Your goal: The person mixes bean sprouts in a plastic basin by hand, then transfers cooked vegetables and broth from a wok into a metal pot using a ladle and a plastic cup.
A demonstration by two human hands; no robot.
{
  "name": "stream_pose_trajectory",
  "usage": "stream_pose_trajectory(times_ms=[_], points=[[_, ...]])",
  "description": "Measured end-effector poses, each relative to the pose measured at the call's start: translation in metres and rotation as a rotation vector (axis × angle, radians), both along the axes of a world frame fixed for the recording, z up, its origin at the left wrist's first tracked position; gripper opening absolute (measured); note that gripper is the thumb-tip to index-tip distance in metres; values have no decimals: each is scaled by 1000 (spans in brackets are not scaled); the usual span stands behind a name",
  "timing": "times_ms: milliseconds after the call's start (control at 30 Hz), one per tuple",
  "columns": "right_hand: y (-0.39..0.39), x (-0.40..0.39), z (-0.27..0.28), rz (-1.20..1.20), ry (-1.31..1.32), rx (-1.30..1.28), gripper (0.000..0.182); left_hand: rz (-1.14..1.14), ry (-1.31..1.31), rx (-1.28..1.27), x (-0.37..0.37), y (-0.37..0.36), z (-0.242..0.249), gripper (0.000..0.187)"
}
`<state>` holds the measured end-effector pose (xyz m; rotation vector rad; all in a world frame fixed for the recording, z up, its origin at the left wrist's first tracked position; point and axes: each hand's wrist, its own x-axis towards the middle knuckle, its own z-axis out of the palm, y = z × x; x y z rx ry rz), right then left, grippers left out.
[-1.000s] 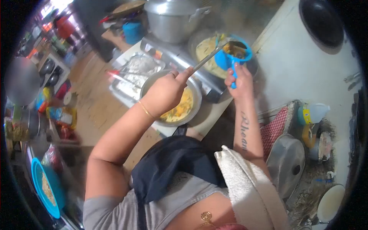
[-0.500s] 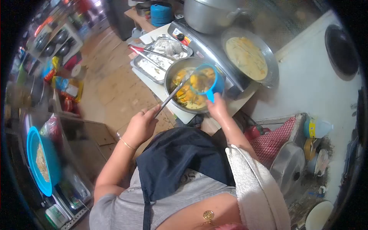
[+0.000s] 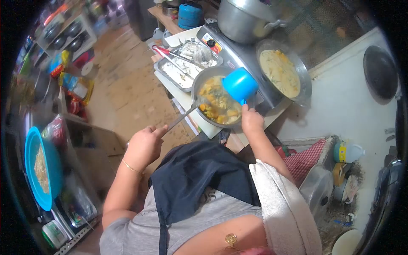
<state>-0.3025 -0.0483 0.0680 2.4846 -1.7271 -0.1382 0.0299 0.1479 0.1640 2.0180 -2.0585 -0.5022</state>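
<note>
My left hand (image 3: pixel 146 144) is closed around the handle of a long metal ladle (image 3: pixel 180 118), whose head is blurred at the near left side of a metal pot (image 3: pixel 194 90). Inside the pot are yellow-orange chunks and green bits in a pale broth (image 3: pixel 219 102). A blue plastic dipper (image 3: pixel 241 84) is tilted over the pot's right side, its outside turned up towards me and its mouth hidden. My right hand (image 3: pixel 253 120) grips the dipper's short handle.
Behind the pot lies a metal tray (image 3: pixel 174 76) with red-handled tongs (image 3: pixel 163 52). On the right, a wide pan (image 3: pixel 305 85) of creamy food sits on a gas stove (image 3: pixel 221 44), near a large pot (image 3: pixel 242 23). A blue basin (image 3: pixel 30 178) stands far left.
The dipper has turned from mouth-up, with food inside, to tipped over the pot. My left hand has drawn the ladle back towards the pot's near left rim. The view has shifted slightly.
</note>
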Motion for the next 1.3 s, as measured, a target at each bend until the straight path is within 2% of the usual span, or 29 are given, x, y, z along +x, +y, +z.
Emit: stream_pose_trajectory(times_ms=[100,267,400,467,500,600,633,767,867,1000,1100,1233,1300], points=[[-1,-5,11,-109,-26,21,17,-44,-51,91,-5,-19,-22,40],[-3,-20,5,-95,-179,-86,19,-75,78,12,-34,-65,-67,41],[-2,-31,4,-108,-220,-172,26,-37,141,-97,-42,-67,-47,41],[0,-33,7,-107,-235,-163,26,8,87,-26,-41,-79,-54,41],[2,-34,7,-105,-242,-156,26,32,60,11,-42,-85,-61,41],[2,-36,4,-108,-258,-136,26,-83,158,-11,-59,-116,-102,40],[3,-36,3,-100,-262,-138,26,-142,127,-36,-68,-121,-100,41],[-3,-40,10,-81,-273,-140,27,-130,106,-29,-83,-101,-69,43],[-6,-42,2,-104,-270,-119,27,-148,63,19,-75,-79,-64,44],[-2,-43,0,-118,-261,-109,24,-72,141,12,-53,-64,-73,42],[21,-33,31,-47,-241,-219,20,9,224,-64,-54,-57,-55,40],[42,-19,9,73,-198,-154,18,75,257,-3,-66,-59,-23,39],[36,-19,-9,130,-210,-45,19,64,291,3,-66,-64,-26,39]])
